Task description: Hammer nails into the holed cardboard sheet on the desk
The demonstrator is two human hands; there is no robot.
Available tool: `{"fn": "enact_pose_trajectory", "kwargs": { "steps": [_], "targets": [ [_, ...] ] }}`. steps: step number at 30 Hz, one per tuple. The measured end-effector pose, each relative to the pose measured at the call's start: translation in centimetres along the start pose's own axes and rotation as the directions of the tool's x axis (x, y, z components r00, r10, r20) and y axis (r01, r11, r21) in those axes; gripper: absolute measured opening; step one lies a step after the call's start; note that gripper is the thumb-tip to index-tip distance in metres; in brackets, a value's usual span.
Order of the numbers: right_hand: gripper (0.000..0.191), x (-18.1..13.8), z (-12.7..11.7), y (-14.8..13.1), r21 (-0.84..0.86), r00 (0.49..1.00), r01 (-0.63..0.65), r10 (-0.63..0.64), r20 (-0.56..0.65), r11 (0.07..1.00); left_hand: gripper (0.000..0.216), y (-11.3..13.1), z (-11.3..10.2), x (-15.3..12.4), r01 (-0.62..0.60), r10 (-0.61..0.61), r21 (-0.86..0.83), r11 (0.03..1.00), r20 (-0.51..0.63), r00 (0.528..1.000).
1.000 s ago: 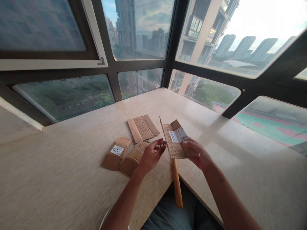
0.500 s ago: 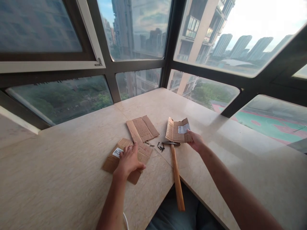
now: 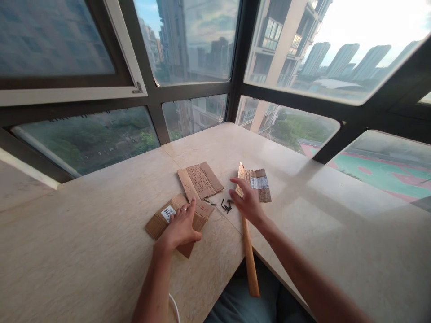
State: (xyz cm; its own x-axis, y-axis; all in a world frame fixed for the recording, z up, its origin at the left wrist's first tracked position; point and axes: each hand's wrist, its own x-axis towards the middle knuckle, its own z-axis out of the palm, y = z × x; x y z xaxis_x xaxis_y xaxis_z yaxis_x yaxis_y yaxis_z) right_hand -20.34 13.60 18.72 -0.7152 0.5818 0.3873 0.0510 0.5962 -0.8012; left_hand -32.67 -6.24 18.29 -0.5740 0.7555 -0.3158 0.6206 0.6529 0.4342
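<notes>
My left hand (image 3: 180, 225) lies with spread fingers on a folded cardboard piece (image 3: 156, 227) that carries a white label. My right hand (image 3: 247, 198) is open in the air over the hammer, fingers apart with nothing between them. Its wrist and palm hide most of the hammer head; the wooden handle of the hammer (image 3: 249, 260) sticks out past the counter edge. Behind that hand rests a cardboard piece with a label (image 3: 264, 190). Another cardboard piece, full of punched holes (image 3: 201, 181), lies flat at the middle. Several dark nails (image 3: 226, 206) are scattered between the cardboard and the hammer.
The pale stone counter (image 3: 101, 224) runs into a corner of windows with dark frames (image 3: 235, 87). At the front its edge has an inward corner, with my legs (image 3: 232, 298) below. A white cable (image 3: 175, 307) hangs near my left forearm.
My right hand has let go of the labelled cardboard on the right and moved left over the hammer head. My left hand stays on its cardboard, which has shifted only slightly.
</notes>
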Motion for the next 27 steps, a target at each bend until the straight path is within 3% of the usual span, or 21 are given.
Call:
{"fn": "enact_pose_trajectory", "kwargs": {
  "steps": [3,5,7,10,12,14,16,19,22,27],
  "targets": [
    [0.039,-1.3,2.0,-1.4,0.187,0.986,-0.005,-0.027,0.165,0.982,0.106,-0.6,-1.7,-1.0,-0.145,0.128,-0.292,0.945,-0.076,0.989],
    [0.048,-2.1,2.8,-2.1,0.29,0.962,0.013,-0.091,0.257,0.957,0.104,-0.5,-2.5,-1.6,-0.225,0.204,-0.554,0.802,-0.1,0.974],
    [0.059,-2.7,3.4,-2.8,0.365,0.941,0.021,-0.142,0.307,0.931,0.097,-0.2,-2.9,-2.0,-0.216,0.235,-0.773,0.597,-0.089,0.968],
    [0.073,-3.0,4.0,-3.5,0.431,0.941,-0.043,-0.108,0.321,0.901,0.078,0.5,-2.5,-1.8,-0.086,0.097,-0.927,0.366,-0.054,0.994],
    [0.076,-2.9,4.3,-3.8,0.445,0.957,-0.13,-0.005,0.29,0.886,0.069,0.9,-2.1,-1.3,-0.012,-0.021,-0.963,0.271,-0.018,1.0],
    [0.071,-2.5,4.5,-4.0,0.46,0.962,-0.22,0.114,0.248,0.86,0.063,1.2,-1.8,-0.9,0.008,-0.045,-0.975,0.221,-0.002,0.999],
    [0.06,-2.0,4.4,-3.8,0.484,0.957,-0.28,0.199,0.213,0.829,0.058,1.5,-1.6,-0.7,-0.023,-0.006,-0.969,0.247,-0.025,1.0],
    [0.044,-1.4,4.0,-2.9,0.511,0.94,-0.34,0.294,0.171,0.789,0.058,1.4,-1.5,-0.4,-0.048,0.035,-0.905,0.424,-0.037,0.999],
    [0.041,-1.0,4.0,-1.5,0.492,0.91,-0.41,0.377,0.171,0.768,0.071,0.5,-1.0,0.0,0.025,-0.014,-0.816,0.577,0.021,1.0],
    [0.032,0.0,4.5,0.3,0.432,0.835,-0.55,0.472,0.283,0.714,0.091,-0.9,-0.6,0.5,-0.023,-0.007,-0.806,0.592,-0.033,0.999]
  ]
}}
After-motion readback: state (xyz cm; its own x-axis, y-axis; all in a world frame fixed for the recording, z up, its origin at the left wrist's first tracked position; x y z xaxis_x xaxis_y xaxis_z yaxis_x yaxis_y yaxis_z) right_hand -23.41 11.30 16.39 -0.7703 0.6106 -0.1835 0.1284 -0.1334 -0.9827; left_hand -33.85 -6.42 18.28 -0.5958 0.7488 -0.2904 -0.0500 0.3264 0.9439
